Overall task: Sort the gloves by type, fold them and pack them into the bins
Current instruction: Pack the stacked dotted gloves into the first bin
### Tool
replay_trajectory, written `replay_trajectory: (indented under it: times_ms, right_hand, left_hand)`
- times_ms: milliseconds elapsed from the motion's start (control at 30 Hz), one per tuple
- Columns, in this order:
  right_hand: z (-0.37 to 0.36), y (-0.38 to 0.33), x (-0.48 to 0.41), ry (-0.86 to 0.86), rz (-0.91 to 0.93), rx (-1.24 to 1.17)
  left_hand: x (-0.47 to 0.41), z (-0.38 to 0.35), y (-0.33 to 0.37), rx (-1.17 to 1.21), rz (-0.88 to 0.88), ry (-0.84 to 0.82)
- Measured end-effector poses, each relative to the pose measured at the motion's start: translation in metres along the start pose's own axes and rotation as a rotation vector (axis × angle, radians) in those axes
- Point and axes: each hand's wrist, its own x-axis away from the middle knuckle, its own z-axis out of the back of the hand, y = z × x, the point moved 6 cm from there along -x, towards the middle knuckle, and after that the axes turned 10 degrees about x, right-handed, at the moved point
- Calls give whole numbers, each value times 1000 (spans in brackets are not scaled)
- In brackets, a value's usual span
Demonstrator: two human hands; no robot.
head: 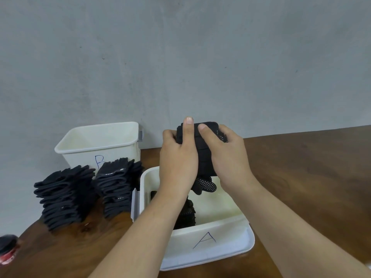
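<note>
Head view, grip: left hand (pixel 178 157) and right hand (pixel 228 157) both wrapped round folded glove bundle (pixel 203 155), thumbs on top.
Bundle place: held above bin A (pixel 230 243), dotted fingertips dangling.
Handling: probably soft, light, springy; best squeezed from both sides.
Waiting: glove stacks (pixel 64 197) beside bin B (pixel 84 157).
</note>
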Motion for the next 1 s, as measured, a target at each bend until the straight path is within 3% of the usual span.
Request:
replay_trajectory:
  times_ms: [200,400,500,633,867,1000]
  right_hand:
    - [15,15,-15,-65,-78,189]
    - [20,53,-11,-271,-241,411]
    - [17,76,-9,-288,-230,665]
    - [9,95,-8,-397,-146,1064]
    - [-2,136,-23,-569,-265,1208]
    - [-1,138,-32,-622,-227,1320]
  left_hand:
    - [5,2,-21,-59,151,-167]
    - [-3,39,-31,-513,-150,-274]
    - [0,45,-47,-721,-227,-311]
    - [-1,50,-55,-676,-213,-298]
    - [-2,51,-64,-637,-134,-343]
    - [-1,53,-67,-646,-115,-345]
